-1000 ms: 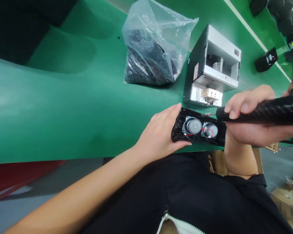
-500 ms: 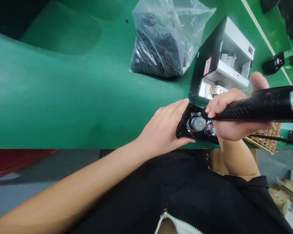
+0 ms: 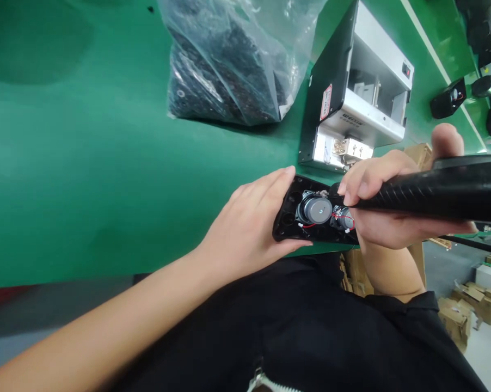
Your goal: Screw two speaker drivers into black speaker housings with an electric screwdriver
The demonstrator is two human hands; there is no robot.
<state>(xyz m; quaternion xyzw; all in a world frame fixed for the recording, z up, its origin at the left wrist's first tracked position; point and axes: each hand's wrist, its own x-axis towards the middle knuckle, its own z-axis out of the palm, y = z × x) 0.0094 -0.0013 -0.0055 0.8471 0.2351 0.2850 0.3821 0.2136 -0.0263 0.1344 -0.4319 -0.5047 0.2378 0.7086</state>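
My left hand (image 3: 253,215) grips the near-left end of a black plastic speaker housing (image 3: 288,218), thumb along one side and fingers along the other. Inside the housing sit a round grey speaker driver (image 3: 318,209) and a second speaker driver (image 3: 344,219), both with thin red wires. Wrapped around a black electric screwdriver (image 3: 429,188), my right hand (image 3: 392,190) holds it over the housing. The tool's front end is down by the upper edge of the first driver; its very tip is hard to make out.
A clear plastic bag (image 3: 229,71) full of small dark parts lies on the green table (image 3: 86,179). Behind the housing stands a silver and black machine (image 3: 351,103). More black housings (image 3: 447,99) are at the far right, and cardboard boxes (image 3: 453,318) on the floor.
The view has shifted, so the bag, machine and housing appear further left. Both hands keep their grips, and the screwdriver stays at nearly the same place on the housing.
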